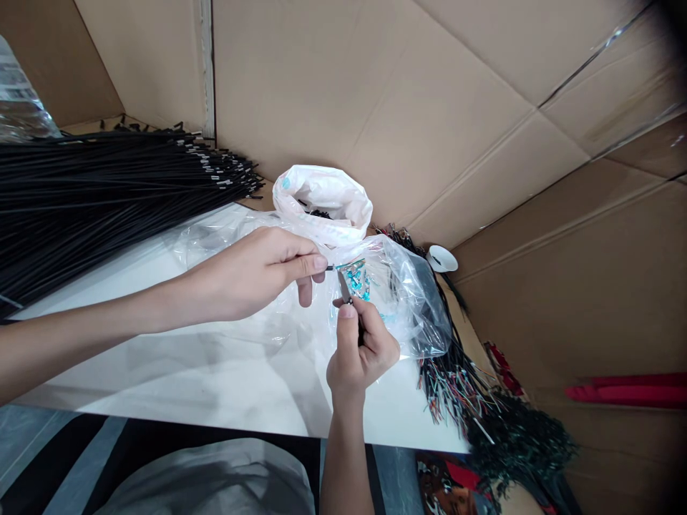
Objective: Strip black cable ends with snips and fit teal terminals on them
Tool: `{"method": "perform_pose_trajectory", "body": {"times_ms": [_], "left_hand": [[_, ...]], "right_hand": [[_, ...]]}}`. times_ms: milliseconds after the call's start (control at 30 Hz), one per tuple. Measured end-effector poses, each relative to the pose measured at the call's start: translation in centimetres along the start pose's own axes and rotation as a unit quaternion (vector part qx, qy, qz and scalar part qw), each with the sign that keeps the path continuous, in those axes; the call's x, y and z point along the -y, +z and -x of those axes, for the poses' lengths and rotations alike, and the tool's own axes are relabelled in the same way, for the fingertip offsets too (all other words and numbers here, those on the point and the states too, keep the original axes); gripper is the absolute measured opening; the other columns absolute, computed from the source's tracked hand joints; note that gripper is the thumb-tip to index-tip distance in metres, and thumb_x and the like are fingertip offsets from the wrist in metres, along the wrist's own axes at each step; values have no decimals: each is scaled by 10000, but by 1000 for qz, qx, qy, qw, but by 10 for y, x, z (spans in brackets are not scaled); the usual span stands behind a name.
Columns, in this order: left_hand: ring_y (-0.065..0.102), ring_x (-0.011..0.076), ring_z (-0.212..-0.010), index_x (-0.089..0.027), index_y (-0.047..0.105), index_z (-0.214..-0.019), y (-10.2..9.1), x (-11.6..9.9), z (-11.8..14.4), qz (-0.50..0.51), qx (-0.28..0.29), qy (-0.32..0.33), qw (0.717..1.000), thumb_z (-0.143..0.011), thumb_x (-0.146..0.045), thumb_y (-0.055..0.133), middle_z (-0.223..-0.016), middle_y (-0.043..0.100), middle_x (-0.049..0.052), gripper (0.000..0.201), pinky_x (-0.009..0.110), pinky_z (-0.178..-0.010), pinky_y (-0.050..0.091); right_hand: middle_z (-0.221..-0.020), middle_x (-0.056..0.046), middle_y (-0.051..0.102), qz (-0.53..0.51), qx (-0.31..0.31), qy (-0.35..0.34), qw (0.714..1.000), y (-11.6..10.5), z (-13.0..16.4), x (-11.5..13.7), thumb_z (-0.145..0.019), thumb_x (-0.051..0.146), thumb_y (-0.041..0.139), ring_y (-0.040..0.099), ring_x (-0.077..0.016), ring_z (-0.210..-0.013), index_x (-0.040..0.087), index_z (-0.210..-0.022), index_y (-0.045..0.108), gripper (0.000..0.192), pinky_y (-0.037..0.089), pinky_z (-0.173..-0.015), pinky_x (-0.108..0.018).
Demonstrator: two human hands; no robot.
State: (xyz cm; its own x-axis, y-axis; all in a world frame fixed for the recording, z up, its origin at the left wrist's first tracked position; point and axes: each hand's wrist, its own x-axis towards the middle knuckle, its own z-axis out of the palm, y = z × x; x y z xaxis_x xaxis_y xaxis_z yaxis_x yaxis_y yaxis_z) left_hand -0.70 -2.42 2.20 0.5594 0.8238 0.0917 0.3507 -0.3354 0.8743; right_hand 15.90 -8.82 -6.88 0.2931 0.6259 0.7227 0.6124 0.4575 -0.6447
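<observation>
A thin black wire [328, 268] is pinched at its near end between thumb and forefinger of the left hand [257, 275], the remaining fingers curled loosely beneath; only a short stub shows beyond the fingertips, above the white tabletop [215, 379]. The right hand [361, 347] is closed around a small metal tool [344, 286], possibly tweezers or a narrow blade, though the view is too fine to tell which; its tip is held against the wire end. Directly behind the tip, a cluster of small teal parts [358, 279] is seen inside a clear plastic bag [413, 300] lying on the table. A white bag [322, 200] with its rim rolled open stands just behind, dark pieces inside. A large bundle of long black wires [107, 186] with metal-tipped ends lies across the left of the table, and a heap of finished or cut wires [456, 379] hangs off the right edge near a small white cup [442, 258]. The wire is judged light, flexible and springy along its length, so a hold close to the worked end is favoured for stiffness. The teal parts are judged tiny, hard and easily dropped; a fingertip or tool-tip pinch is called for. The clear bag is slippery and limp, offering no support.
</observation>
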Motion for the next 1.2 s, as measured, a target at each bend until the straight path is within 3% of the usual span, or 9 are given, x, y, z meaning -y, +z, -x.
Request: {"method": "perform_pose_trajectory", "body": {"times_ms": [200,533,667,800,967,1067,1200], "left_hand": [[471,97,-587,-137,689,-714,-1,-3,1,-4,-7,-7,1000,-1021,-287,493,-707,669,-9,394,252,-604,317],[455,98,-570,-145,693,-732,-1,-2,1,-21,-17,0,1000,-1018,-286,498,-666,641,-22,374,254,-604,323],[480,105,-588,-149,700,-750,0,-1,1,-23,-19,0,1000,-1015,-294,493,-688,659,-16,366,255,-613,338],[535,125,-616,-165,708,-717,-1,2,-1,-35,-33,22,999,-996,-322,507,-661,653,-9,377,263,-656,383],[572,142,-646,-181,699,-640,-2,2,-3,-53,-51,26,997,-977,-322,515,-632,635,-5,409,270,-697,425],[553,128,-621,-178,703,-644,-2,3,-3,-52,-49,31,997,-981,-328,519,-658,649,-8,412,263,-676,414],[528,115,-588,-180,720,-672,0,5,-3,-47,-40,30,998,-984,-334,515,-665,653,-15,404,251,-613,379]], "right_hand": [[-548,37,553,14,2,-5,1000,-1,-3,3,-953,282,571,501,-110,-474,175,-845,698,199,396,-480,-248],[-528,54,530,107,-14,-91,990,-1,-8,7,-959,262,565,402,-73,-400,179,-806,671,204,297,-400,-234],[-536,57,525,80,-5,-78,994,-1,-9,7,-955,245,567,421,-74,-422,174,-810,662,188,316,-419,-223],[-541,52,525,37,14,-19,999,-10,-4,5,-966,270,553,436,-86,-435,169,-822,663,208,344,-438,-228],[-582,48,566,73,96,-31,992,-27,19,-4,-963,249,556,460,-87,-443,147,-923,662,152,342,-451,-226],[-616,26,584,137,192,-81,968,-33,36,-12,-965,222,542,509,-107,-500,141,-925,649,139,361,-497,-238],[-652,-7,578,198,242,-134,940,-37,55,-28,-999,252,509,512,-157,-589,151,-917,641,185,368,-562,-289]]}}
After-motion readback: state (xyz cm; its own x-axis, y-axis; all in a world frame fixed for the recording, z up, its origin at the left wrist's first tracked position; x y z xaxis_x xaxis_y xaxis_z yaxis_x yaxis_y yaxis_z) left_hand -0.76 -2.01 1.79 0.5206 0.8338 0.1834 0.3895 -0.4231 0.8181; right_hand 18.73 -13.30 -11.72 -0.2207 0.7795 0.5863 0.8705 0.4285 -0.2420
